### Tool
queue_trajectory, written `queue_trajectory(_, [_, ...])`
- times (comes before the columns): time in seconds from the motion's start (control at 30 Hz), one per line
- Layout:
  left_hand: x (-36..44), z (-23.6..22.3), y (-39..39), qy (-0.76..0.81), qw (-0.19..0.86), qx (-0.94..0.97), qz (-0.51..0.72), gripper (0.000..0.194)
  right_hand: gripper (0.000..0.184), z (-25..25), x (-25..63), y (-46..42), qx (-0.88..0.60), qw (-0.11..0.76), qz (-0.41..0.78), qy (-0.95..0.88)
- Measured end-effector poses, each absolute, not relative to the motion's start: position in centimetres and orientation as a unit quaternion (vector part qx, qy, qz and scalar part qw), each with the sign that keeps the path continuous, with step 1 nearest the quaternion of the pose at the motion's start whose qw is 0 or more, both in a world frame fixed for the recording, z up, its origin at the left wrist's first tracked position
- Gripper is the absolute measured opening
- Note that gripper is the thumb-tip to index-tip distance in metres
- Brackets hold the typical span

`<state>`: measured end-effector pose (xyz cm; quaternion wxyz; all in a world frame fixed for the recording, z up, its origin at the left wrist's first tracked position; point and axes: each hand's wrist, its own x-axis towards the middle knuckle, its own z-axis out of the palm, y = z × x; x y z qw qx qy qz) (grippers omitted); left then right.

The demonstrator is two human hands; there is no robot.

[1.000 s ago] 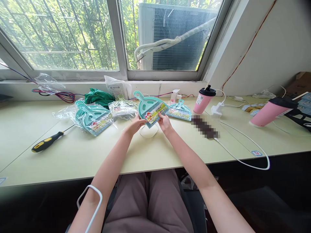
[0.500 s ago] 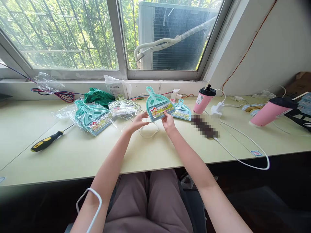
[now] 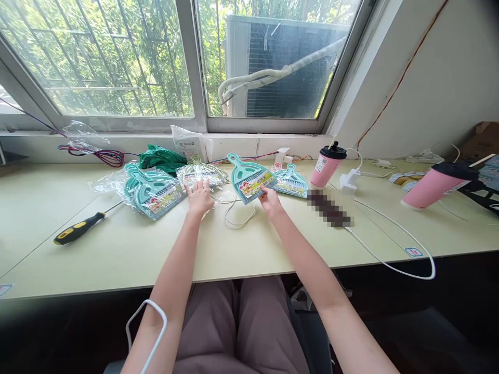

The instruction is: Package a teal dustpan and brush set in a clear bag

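Note:
My right hand grips the lower edge of a teal mini dustpan-and-brush set with a colourful label, holding it tilted just above the pale green desk. My left hand is stretched out with fingers spread, touching a clear plastic bag that holds another set. A further teal set lies just right of the held one. A pile of bagged teal sets lies to the left.
A yellow-and-black screwdriver lies at the left. A pink cup stands at the right, another pink cup lies tilted further right. White cables loop over the desk; a white cable hangs by my left arm.
My left hand let go of the teal set and moved left onto the plastic bag. My right hand kept the set and lowered it slightly toward the desk.

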<state>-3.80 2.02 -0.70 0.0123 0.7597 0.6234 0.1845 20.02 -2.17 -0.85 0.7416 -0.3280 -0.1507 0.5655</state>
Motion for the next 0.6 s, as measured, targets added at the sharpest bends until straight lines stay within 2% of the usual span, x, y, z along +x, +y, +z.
queue_trajectory(0.2, [-3.6,-1.1,1.7,0.618,-0.036,0.767,0.17,0.089,0.026,-0.9,20.0,-2.2,-0.344,0.719,0.58,-0.167])
queue_trajectory(0.33, [-4.0,-0.8,1.6,0.614,-0.048,0.752,0.235,0.082,0.024,-1.0,19.9,-2.0,-0.357,0.708,0.584,-0.173])
queue_trajectory(0.47, [-4.7,0.1,1.8,0.613,-0.029,0.695,0.375,0.058,0.02,-0.9,19.7,-2.0,-0.366,0.685,0.597,-0.2])
queue_trajectory(0.6, [-5.5,0.8,1.9,0.623,0.01,0.608,0.492,0.035,0.016,-0.5,19.6,-2.2,-0.401,0.621,0.618,-0.267])
